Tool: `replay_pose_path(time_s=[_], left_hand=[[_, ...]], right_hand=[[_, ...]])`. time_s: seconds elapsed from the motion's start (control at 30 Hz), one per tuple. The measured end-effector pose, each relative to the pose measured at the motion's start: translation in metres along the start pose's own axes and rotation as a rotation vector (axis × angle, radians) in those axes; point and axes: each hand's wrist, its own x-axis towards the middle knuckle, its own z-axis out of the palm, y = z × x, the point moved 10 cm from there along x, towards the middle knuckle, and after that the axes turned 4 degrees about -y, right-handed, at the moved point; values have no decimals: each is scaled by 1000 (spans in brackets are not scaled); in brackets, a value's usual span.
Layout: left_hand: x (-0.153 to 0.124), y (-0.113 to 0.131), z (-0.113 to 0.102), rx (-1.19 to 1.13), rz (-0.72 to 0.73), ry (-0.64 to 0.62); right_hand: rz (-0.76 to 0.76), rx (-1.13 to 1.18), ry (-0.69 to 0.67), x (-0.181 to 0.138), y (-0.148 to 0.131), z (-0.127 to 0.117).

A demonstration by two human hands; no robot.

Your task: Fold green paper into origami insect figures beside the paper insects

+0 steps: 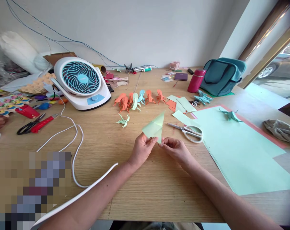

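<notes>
Between my hands is a piece of pale green paper (154, 125), folded to a point at its upper right. My left hand (145, 146) grips its lower edge, thumb in front. The fingers of my right hand (175, 147) pinch the lower right corner. Just right of the paper lie scissors (191, 133) with white handles. A small green folded paper figure (123, 120) stands to the left. Behind it is a row of orange, green and blue folded figures (135, 101). Cut paper pieces (180, 103) are scattered beyond the scissors.
Large pale green sheets (245, 163) cover the table's right side, with a teal folded figure (231, 115) on top. A white fan (81, 83) stands at back left, its white cable (81, 140) looping beside my left arm. A pink bottle (196, 81) and teal bag (223, 76) stand at back right.
</notes>
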Motion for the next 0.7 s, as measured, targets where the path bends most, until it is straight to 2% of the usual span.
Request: replay_pose_path(time_s=[0.27,0.37,0.53,0.7], left_hand=[[0,3,8,-54,25,-49],[0,-2,12,-102,-11,-64],[1,-16,8,-6,-94,-49],[2,-21,7,-70,-125,-50]], right_hand=[[-39,-27,1,0,2,-1],[-46,-37,14,0,4,-2],[-74,-43,57,-2,2,-4],[-71,-73,75,-2,2,-4]])
